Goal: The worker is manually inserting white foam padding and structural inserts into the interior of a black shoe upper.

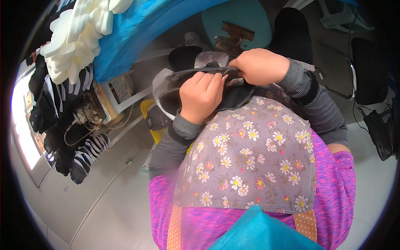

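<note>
Above my lap, both hands are closed on a dark fabric piece that looks like a black shoe upper (pixel 238 96), with a pale band along its left edge. My left hand (pixel 201 96) grips its near rim, fingers curled over and knuckles up. Just to the right and slightly farther off, my right hand (pixel 262 66) pinches the upper edge between thumb and bent fingers. Their fingertips nearly meet there, and whether something small lies between them is hidden. A flowered apron (pixel 250 158) spreads under the piece, across my lap.
At the far left, white foam pieces (pixel 75 41) lie heaped by a blue cover (pixel 129 35). Below them hang bundles of black-and-white pieces (pixel 87 156) beside a small machine (pixel 88 111). Ahead, wooden blocks (pixel 237 35) rest on a teal stool (pixel 258 21). A black chair (pixel 368 71) stands right.
</note>
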The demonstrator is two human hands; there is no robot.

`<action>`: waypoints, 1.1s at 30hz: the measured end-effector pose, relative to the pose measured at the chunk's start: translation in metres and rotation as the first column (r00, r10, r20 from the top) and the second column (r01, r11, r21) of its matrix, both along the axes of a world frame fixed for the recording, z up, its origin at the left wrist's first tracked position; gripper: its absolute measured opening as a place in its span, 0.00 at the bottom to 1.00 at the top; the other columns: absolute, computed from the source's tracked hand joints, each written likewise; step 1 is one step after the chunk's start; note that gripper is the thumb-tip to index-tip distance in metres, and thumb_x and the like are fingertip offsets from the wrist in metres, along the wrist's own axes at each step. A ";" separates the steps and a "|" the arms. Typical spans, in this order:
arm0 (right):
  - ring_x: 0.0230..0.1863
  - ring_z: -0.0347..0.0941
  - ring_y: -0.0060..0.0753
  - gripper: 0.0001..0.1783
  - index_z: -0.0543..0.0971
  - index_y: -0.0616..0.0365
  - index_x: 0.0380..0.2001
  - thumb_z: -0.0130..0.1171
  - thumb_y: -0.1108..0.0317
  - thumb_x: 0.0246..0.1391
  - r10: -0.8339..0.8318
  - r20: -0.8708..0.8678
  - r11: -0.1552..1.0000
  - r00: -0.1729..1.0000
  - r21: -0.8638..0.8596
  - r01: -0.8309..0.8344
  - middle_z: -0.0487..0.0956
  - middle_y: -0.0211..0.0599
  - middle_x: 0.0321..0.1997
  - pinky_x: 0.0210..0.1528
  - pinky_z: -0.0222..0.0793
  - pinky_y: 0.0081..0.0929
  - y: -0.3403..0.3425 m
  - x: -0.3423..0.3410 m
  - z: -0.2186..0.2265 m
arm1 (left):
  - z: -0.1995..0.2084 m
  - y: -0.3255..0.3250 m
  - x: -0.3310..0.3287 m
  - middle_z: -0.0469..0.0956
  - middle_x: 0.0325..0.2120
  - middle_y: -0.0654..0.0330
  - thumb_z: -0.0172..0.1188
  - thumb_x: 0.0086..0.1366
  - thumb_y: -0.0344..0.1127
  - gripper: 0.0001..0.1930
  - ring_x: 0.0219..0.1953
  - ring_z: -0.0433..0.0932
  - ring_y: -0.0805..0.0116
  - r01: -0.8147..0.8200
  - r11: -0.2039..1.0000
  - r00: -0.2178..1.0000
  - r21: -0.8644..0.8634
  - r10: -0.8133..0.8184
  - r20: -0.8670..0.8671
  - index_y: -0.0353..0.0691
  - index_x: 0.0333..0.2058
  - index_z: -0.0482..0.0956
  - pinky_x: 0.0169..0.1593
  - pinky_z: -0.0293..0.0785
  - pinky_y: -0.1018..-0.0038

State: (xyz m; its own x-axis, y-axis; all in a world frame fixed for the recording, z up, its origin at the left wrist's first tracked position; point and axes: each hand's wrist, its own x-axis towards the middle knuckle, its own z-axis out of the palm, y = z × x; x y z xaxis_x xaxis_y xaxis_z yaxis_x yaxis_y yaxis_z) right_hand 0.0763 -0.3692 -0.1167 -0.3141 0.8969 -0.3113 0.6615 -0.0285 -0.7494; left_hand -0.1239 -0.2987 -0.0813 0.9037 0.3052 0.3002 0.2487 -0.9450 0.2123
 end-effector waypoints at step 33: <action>0.30 0.78 0.54 0.13 0.79 0.61 0.36 0.61 0.61 0.54 -0.048 0.077 0.952 0.996 0.305 0.022 0.80 0.48 0.25 0.33 0.73 0.43 -0.002 -0.013 -0.009 | 0.010 0.023 0.015 0.72 0.19 0.62 0.71 0.50 0.25 0.10 0.22 0.71 0.63 -0.107 0.992 0.981 0.064 0.095 0.168 0.40 0.23 0.76 0.26 0.68 0.71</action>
